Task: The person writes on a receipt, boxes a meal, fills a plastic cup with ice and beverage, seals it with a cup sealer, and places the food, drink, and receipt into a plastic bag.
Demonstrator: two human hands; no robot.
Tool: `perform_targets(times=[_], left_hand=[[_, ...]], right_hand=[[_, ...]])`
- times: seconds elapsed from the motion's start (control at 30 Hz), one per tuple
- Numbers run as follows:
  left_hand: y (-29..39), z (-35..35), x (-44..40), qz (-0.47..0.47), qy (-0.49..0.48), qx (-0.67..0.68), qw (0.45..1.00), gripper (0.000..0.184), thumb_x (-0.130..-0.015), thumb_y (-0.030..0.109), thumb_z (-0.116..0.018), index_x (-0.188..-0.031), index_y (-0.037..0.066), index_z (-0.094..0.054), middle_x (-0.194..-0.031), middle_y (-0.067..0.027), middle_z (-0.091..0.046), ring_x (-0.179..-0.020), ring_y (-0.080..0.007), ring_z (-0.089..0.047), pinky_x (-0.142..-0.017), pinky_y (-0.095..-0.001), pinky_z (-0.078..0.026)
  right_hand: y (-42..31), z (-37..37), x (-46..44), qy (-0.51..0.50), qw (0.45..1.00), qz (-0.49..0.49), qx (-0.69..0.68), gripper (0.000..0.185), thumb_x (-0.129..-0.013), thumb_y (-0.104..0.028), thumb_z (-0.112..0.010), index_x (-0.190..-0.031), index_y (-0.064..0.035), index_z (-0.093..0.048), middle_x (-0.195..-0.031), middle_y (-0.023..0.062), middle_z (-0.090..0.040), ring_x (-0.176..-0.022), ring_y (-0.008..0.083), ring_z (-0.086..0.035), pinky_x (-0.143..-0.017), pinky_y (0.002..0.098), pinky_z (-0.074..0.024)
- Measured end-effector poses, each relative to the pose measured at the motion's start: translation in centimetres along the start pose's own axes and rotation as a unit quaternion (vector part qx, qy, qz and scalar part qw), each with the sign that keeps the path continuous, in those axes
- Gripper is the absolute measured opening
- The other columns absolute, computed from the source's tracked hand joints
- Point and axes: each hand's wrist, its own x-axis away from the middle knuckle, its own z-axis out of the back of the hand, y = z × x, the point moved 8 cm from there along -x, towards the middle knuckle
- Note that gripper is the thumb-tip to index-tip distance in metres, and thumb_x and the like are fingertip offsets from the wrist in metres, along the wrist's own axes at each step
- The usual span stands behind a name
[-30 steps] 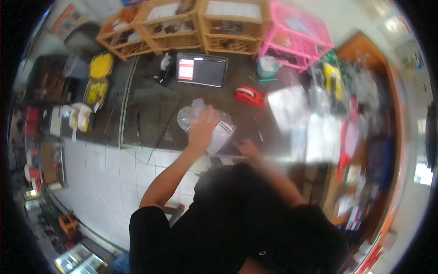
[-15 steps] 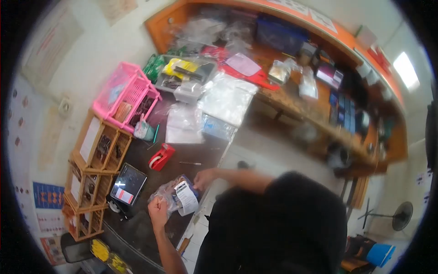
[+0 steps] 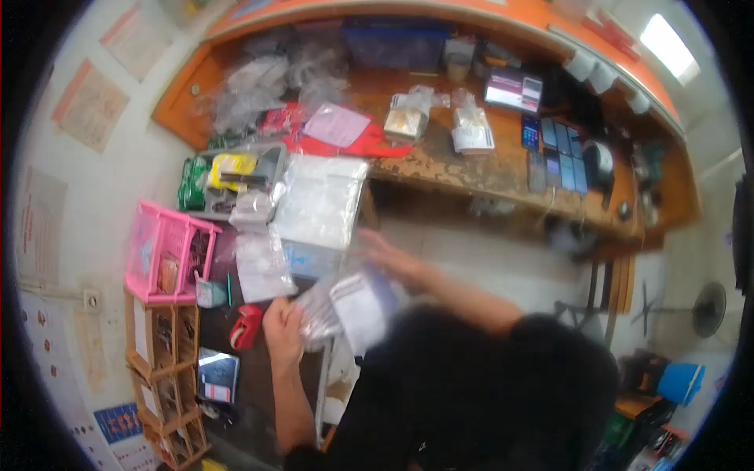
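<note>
My left hand (image 3: 283, 326) is closed on the edge of a clear plastic packet (image 3: 318, 314). A white printed label (image 3: 357, 306) lies across the packet, with a bluish part on its right side; motion blurs the packet, and its contents cannot be made out. Just beyond the packet, my right hand (image 3: 385, 255) is lifted, blurred, its fingers stretched out and apart from the packet. Close by my left hand, a red tape dispenser (image 3: 246, 327) stands on the dark table (image 3: 255, 381).
A tablet (image 3: 217, 375) lies beside stacked wooden racks (image 3: 161, 385). Clear plastic bags (image 3: 322, 196), a pink basket (image 3: 161, 263) and a grey tray (image 3: 271, 169) are farther back. On the wooden counter (image 3: 440, 173) are packed parcels (image 3: 471, 129), several phones (image 3: 561, 153) and a lit screen (image 3: 513, 90).
My view has turned to the right. The packet has come up off the table toward my body in my left hand. My right hand has let go of it and moved away.
</note>
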Motion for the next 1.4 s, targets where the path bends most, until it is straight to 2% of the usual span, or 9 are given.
perform_targets(times=[0.1,0.43,0.57,0.63,0.8,0.97,1.03,1.1,1.4], left_hand=[[2.6,-6.8,-3.7,-0.049,-0.062,-0.036,0.996,0.035,-0.088,0.002,-0.06,-0.07,0.014,-0.033,-0.066,0.0071,-0.034,-0.06,-0.0026,-0.029,-0.052,-0.0207,-0.027],[7.0,-12.7,-10.4,0.0,-0.061,0.185,0.981,0.032,-0.088,0.002,-0.058,-0.072,0.015,-0.034,-0.061,0.0055,-0.039,-0.052,-0.0028,-0.034,-0.046,-0.0209,-0.029],[6.4,-12.9,-11.5,-0.007,-0.093,0.237,0.967,0.019,-0.081,0.005,-0.06,-0.098,0.012,-0.052,-0.073,0.0046,-0.049,-0.054,-0.0045,-0.048,-0.043,-0.0189,-0.04],[6.8,-12.7,-11.6,-0.008,-0.07,0.221,0.973,0.017,-0.085,0.005,-0.058,-0.086,0.013,-0.043,-0.066,0.0049,-0.044,-0.051,-0.0045,-0.043,-0.043,-0.0204,-0.036],[6.2,-12.1,-11.0,0.036,-0.074,0.263,0.961,0.028,-0.09,0.005,-0.056,-0.073,0.015,-0.035,-0.059,0.0048,-0.039,-0.049,-0.0046,-0.038,-0.043,-0.0222,-0.032],[5.7,-12.1,-10.6,-0.022,-0.035,0.021,0.999,0.026,-0.089,0.007,-0.06,-0.074,0.013,-0.039,-0.057,0.0011,-0.038,-0.05,-0.0076,-0.041,-0.044,-0.0264,-0.034],[6.0,-14.3,-10.7,-0.115,-0.044,-0.142,0.982,0.024,-0.089,0.007,-0.06,-0.075,0.01,-0.041,-0.058,-0.0028,-0.04,-0.049,-0.0136,-0.045,-0.046,-0.0312,-0.036],[6.9,-17.3,-10.6,-0.199,-0.043,-0.3,0.932,0.021,-0.088,0.008,-0.061,-0.076,0.008,-0.043,-0.058,-0.0068,-0.042,-0.049,-0.0196,-0.048,-0.047,-0.036,-0.038],[11.2,-12.3,-15.9,-0.341,0.176,-0.318,0.867,0.052,-0.084,0.016,-0.069,-0.127,-0.001,-0.046,-0.128,-0.0253,-0.05,-0.118,-0.0416,-0.05,-0.101,-0.0439,-0.041]], right_hand=[[-5.6,1.9,2.3,0.046,0.966,0.058,0.247,0.081,-0.087,-0.034,-0.071,-0.151,-0.0142,-0.027,-0.141,0.0117,-0.048,-0.128,0.0262,-0.045,-0.105,0.0426,-0.0377],[-12.4,9.2,2.7,0.125,0.96,0.243,-0.061,0.051,-0.102,-0.032,-0.043,-0.146,-0.0078,-0.035,-0.136,0.0127,-0.051,-0.121,0.022,-0.049,-0.105,0.0337,-0.0353],[-8.1,11.8,-0.2,0.181,0.968,0.161,0.072,0.046,-0.103,-0.03,-0.04,-0.143,-0.0069,-0.04,-0.133,0.0144,-0.053,-0.116,0.0208,-0.052,-0.101,0.0338,-0.0392],[-7.4,11.1,0.2,0.144,0.945,0.178,-0.235,0.041,-0.103,-0.028,-0.044,-0.137,-0.0066,-0.048,-0.128,0.0131,-0.056,-0.111,0.0178,-0.055,-0.095,0.0319,-0.0436],[-2.0,13.1,-2.5,0.11,0.993,0.015,-0.038,0.03,-0.095,-0.023,-0.06,-0.114,-0.0001,-0.061,-0.101,0.008,-0.066,-0.095,0.0152,-0.063,-0.084,0.031,-0.0508],[-12.9,12.7,3.0,0.321,0.876,0.269,0.24,0.028,-0.086,-0.011,-0.067,-0.111,-0.0007,-0.062,-0.101,0.0094,-0.067,-0.094,0.0138,-0.063,-0.079,0.0324,-0.0511],[-19.3,3.3,4.8,0.049,0.917,0.291,0.27,0.027,-0.086,-0.017,-0.066,-0.109,-0.0027,-0.065,-0.107,0.0162,-0.066,-0.096,0.0277,-0.065,-0.081,0.0356,-0.0527],[-17.8,1.2,1.5,0.053,0.892,0.316,0.318,0.027,-0.085,-0.019,-0.067,-0.108,-0.0033,-0.066,-0.104,0.0174,-0.067,-0.092,0.03,-0.065,-0.079,0.0379,-0.0528],[-20.0,10.4,-19.8,0.077,0.871,0.268,0.405,0.014,-0.083,-0.012,-0.06,-0.079,-0.0024,-0.07,-0.068,0.0098,-0.066,-0.062,0.0182,-0.064,-0.056,0.0364,-0.0498]])
